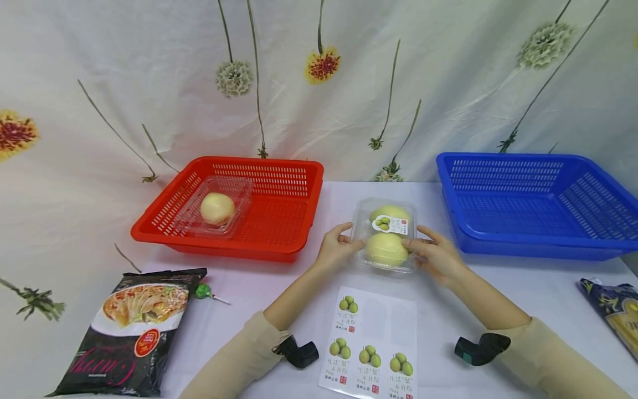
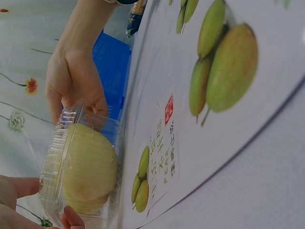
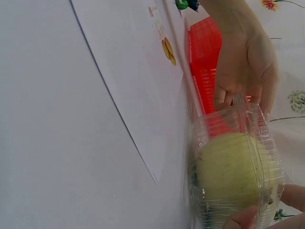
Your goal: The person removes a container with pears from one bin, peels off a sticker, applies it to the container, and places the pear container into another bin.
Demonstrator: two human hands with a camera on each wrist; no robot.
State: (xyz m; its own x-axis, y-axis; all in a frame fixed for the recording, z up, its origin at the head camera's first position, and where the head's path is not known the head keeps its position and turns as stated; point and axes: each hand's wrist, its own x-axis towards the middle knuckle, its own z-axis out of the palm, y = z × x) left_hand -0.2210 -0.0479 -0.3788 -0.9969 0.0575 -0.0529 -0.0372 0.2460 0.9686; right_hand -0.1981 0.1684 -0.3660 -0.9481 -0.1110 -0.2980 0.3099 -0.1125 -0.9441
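Note:
A clear plastic clamshell box (image 1: 386, 268) with two pale yellow-green pears (image 1: 386, 249) inside is at the middle of the table, between the two hands. Its lid carries a white label (image 1: 391, 224) with a pear print. My left hand (image 1: 338, 247) grips the box's left side, the thumb over the lid. From the right, my right hand (image 1: 438, 256) holds the opposite side, its thumb also on top. The left wrist view shows the ribbed box side (image 2: 57, 152) with the right hand at its far end. Nearer me lies a sheet of pear stickers (image 1: 366, 332) with blank spots.
A red basket (image 1: 271, 252) at the left contains another clear box (image 1: 241, 191) with one pale fruit. At the right stands a blue basket (image 1: 533, 244). A black noodle bag (image 1: 124, 332), a green lollipop (image 1: 203, 291) and a dark-yellow packet (image 1: 615, 307) lie around the sides.

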